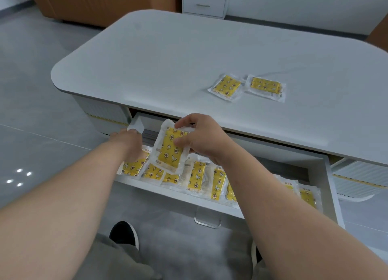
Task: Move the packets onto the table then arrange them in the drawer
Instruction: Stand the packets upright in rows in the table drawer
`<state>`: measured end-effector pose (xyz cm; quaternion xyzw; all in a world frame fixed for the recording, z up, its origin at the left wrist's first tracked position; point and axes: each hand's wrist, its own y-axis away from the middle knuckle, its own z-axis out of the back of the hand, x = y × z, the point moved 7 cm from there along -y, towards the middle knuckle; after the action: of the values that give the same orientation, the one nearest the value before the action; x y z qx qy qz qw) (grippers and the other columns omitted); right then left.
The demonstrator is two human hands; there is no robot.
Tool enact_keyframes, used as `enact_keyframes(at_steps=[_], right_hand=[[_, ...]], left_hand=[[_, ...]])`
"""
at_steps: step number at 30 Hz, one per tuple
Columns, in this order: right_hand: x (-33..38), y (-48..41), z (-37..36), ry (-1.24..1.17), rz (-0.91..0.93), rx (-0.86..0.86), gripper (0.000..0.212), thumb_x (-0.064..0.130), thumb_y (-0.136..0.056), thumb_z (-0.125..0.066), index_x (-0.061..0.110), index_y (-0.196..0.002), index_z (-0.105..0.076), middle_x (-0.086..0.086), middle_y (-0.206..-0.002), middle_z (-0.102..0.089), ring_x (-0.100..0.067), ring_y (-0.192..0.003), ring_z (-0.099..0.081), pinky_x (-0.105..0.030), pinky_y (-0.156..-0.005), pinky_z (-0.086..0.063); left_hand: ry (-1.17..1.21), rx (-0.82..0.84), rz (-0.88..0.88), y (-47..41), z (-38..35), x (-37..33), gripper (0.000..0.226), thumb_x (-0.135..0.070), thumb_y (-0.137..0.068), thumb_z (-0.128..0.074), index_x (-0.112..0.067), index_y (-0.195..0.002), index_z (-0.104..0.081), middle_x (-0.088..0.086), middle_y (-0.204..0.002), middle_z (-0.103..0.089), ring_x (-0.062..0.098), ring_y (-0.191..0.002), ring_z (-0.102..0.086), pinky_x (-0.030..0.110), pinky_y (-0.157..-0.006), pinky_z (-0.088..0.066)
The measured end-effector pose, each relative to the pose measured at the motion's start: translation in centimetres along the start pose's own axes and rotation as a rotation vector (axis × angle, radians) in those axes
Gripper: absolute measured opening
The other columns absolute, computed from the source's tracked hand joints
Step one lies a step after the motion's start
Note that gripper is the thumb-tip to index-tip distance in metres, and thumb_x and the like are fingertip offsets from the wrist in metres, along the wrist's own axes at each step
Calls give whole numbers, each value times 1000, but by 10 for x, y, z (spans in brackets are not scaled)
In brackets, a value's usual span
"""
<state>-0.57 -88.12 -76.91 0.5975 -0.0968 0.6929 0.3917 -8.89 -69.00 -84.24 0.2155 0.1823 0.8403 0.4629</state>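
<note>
right hand point(201, 139) pinches a packet point(170, 151) upright by its edge over the drawer point(147, 184), table point(189, 59) just beyond; left hand point(130, 140) reaches inside, grip hidden.

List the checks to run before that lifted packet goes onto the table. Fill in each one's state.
1. Right hand grips the lifted packet: ok, thumb and fingers pinch its right edge.
2. Lifted packet clear of the drawer packets: cannot tell, its lower edge overlaps them in this view.
3. Bare table to set it on: ok, open surface around the two table packets.
4. Drawer pulled open: ok.
5. Left hand holding a packet: cannot tell, its fingers are hidden.
6. Drawer emptied: not ok, many packets lie inside.
</note>
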Motion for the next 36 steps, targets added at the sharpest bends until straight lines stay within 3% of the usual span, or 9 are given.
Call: enact_keyframes(at_steps=[3, 7, 15, 19, 21, 24, 27, 33, 36], right_hand=[[-9, -9, -12, 90, -52, 13, 33, -2, -81, -79, 17, -105, -67, 2, -102, -62, -27, -85, -75, -42, -76, -64], [-27, -25, -35, 59, -151, 21, 33, -3, -84, -77, 13, -109, -64, -13, -104, -70, -28, -85, -76, -42, -76, -64], [-31, -56, -101, 109, -81, 46, 36, 10, -83, -80, 18, -115, -66, -3, -114, -66, -23, -88, -71, -39, -82, -62], [-28, -71, -127, 325, -14, 99, 34, 6, -89, -69, 17, -121, -64, -3, -116, -60, -20, -92, -60, -28, -67, -49], [-28, -79, -136, 444, 15, 106, 33, 3, -90, -62, 17, -121, -63, -6, -117, -61, -23, -92, -62, -30, -65, -50], [-32, -87, -143, 688, 72, 99, 32, 10, -88, -63, 20, -118, -62, -6, -114, -61, -29, -108, -57, -38, -83, -55], [-35, -91, -141, 885, 131, 31, 35, 28, -90, -68, 27, -124, -62, -7, -128, -50, -31, -125, -41, -43, -104, -40], [-32, -86, -139, 1078, 174, -2, 44, 41, -94, -64, 31, -136, -55, -11, -135, -39, -32, -126, -34, -44, -105, -32], [-16, -72, -118, 1015, 255, -49, 42, 41, -97, -60, 25, -136, -55, -10, -131, -45, -31, -123, -39, -42, -103, -36]], left_hand=[[168, -81, 31, 1, 27, 14, 45, -23, -101, -53, -5, -141, -50, 14, -144, -52, 31, -127, -53, 37, -100, -46], [241, -195, 63, 11, 60, 30, 30, -6, -91, -50, -7, -113, -71, 11, -119, -69, 29, -104, -65, 36, -87, -55], [266, -270, 93, 33, 86, 33, 28, -16, -90, -56, -13, -113, -71, 6, -117, -69, 23, -86, -55, 35, -84, -53], [269, -297, 85, 34, 99, 31, 21, -18, -93, -57, -16, -109, -69, 2, -103, -63, 23, -84, -51, 32, -78, -46], [288, -294, 77, 33, 103, 26, 21, -19, -94, -58, -15, -111, -68, 4, -110, -66, 23, -86, -51, 31, -78, -44], [311, -304, 71, 34, 108, 24, 26, -24, -95, -59, -13, -116, -68, 7, -117, -67, 24, -92, -57, 32, -79, -46], [323, -323, 55, 38, 112, 22, 27, -28, -96, -59, -13, -116, -68, 7, -116, -67, 25, -95, -59, 34, -82, -48], [373, -394, 44, 46, 129, 10, 25, -25, -96, -60, -14, -117, -68, 3, -114, -65, 21, -91, -54, 29, -71, -42], [418, -477, -6, 53, 140, -3, 22, -26, -97, -59, -15, -113, -68, 5, -113, -65, 25, -96, -62, 34, -78, -50]])
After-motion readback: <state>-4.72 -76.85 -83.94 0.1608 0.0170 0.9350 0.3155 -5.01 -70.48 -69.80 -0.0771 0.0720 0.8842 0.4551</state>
